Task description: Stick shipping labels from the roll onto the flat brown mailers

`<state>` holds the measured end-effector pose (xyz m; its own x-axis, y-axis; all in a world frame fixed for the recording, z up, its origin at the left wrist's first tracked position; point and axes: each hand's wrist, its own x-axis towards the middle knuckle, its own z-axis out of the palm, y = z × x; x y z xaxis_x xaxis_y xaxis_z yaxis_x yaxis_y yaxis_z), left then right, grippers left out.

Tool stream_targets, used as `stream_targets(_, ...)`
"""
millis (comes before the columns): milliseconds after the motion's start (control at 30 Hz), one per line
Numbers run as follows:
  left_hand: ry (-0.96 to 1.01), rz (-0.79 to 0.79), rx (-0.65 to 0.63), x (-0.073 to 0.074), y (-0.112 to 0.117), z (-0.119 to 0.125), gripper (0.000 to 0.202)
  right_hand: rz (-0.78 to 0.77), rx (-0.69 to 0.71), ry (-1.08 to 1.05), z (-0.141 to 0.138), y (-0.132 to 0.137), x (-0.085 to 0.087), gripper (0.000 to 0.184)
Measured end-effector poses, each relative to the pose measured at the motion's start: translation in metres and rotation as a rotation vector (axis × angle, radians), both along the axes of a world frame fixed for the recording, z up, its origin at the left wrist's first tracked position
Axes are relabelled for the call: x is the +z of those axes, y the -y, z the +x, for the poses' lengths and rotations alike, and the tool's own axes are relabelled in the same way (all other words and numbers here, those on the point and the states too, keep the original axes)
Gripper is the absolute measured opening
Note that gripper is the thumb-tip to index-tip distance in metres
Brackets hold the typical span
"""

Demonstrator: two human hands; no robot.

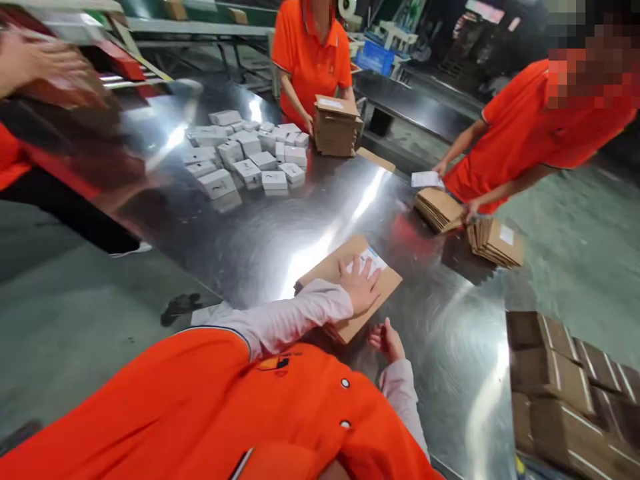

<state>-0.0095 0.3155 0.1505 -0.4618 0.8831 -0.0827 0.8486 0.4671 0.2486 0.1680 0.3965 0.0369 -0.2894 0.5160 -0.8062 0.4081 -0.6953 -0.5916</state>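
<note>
In the head view, the left hand (360,290) lies with its grip wide open, fingers spread and palm down, pressing on the top of a cardboard packet (325,270) and partly covering its white label (379,261). The right hand (388,340) is just beside the packet's near right edge, its grip half open with the fingers loosely curled and nothing seen in it; whether a fingertip meets the cardboard I cannot tell. The packet lies at the near middle of the bench (250,243). It is a flat brown rectangle, matt and straight-edged, set at a slant, and its side looks thick, though the layers are too blurred to count. The label is smooth paper with a touch of blue

The bench is polished metal, streaked with glare and fine scratches. On its far left sits a loose group of small white boxes (249,172), smooth and sharp-cornered. Right of them, at the far edge, a co-worker in an orange shirt (313,67) has hands against a tall block of brown cardboard (336,130). On the far right, another person's hand (441,168) touches a flat white piece (425,180) above one slanting pile of brown packets (436,210), with a second pile (500,243) leaning beside it. At the near right are stacked brown bundles (553,373) crossed by pale bands. On the far left, a blurred co-worker's hand (45,63) rests against something brown
</note>
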Motion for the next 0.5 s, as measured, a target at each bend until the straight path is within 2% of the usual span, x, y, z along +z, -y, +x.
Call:
stream_targets(67,-0.023,0.031,0.006,-0.002,0.003,0.003,0.065,-0.082,-0.05,-0.064,-0.013,0.006,-0.002,0.046)
stream_targets(167,-0.016,0.058,0.053,-0.001,0.01,-0.008,0.067,-0.175,-0.129,-0.171,-0.034,0.015,-0.003,0.056)
stream_targets(300,0.0,0.086,0.032,-0.003,0.026,-0.031,0.069,-0.079,-0.021,-0.14,-0.071,0.032,-0.003,0.066)
stream_targets(400,-0.006,0.109,0.083,-0.004,0.047,-0.062,0.069,-0.002,0.11,-0.131,-0.112,0.052,0.004,0.07)
stream_targets(500,-0.007,0.093,0.156,0.001,0.081,-0.109,0.068,-0.015,0.183,-0.171,-0.165,0.081,0.015,0.07)
